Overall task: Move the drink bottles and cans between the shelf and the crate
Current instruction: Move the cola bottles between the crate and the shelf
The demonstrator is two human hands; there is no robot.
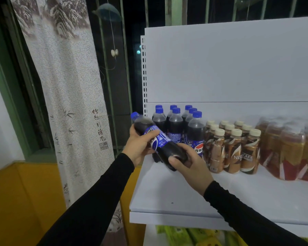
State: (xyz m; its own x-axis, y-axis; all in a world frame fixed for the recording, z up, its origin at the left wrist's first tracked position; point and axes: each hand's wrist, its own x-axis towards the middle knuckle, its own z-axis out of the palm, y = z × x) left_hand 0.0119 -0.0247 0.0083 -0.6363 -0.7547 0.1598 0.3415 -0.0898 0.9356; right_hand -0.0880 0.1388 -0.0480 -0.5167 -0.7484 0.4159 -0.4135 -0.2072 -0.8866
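Two black sleeves, matte knit, come in from the bottom edge. Right hand (192, 166) wraps the base end of a Pepsi bottle (160, 142), thumb over the dark rounded bottom. Left hand (140, 145) grips the same bottle just below its shoulder, fingers curled round the upper label. Bottle is clear plastic, dark cola inside, glossy blue label, blue screw cap. It's tilted hard, cap up and left, base down and right, held over the left front part of the shelf (176, 197), cap end hanging past the shelf's left edge.

Shelf is a flat white painted panel with a white back panel and a slotted upright at its left rear corner.

Toward the left rear corner of the shelf: a cluster of upright Pepsi bottles (176, 125), same blue caps and labels, packed touching each other. The held bottle crosses in front of them; can't tell if it touches them.

Just right of those: Nescafe coffee bottles (233, 148), small, waisted, brown-and-cream sleeves, cream caps, in rows, touching.

Near the right edge: amber tea bottles (290, 150), shrink-wrapped, film crinkled and shiny, red on the lower labels.

Below the shelf: green and yellow packets (181, 236), blurred.

Left of the shelf: a pale patterned curtain (69, 86) with ink-style trees and calligraphy, and a green window frame (11, 96).
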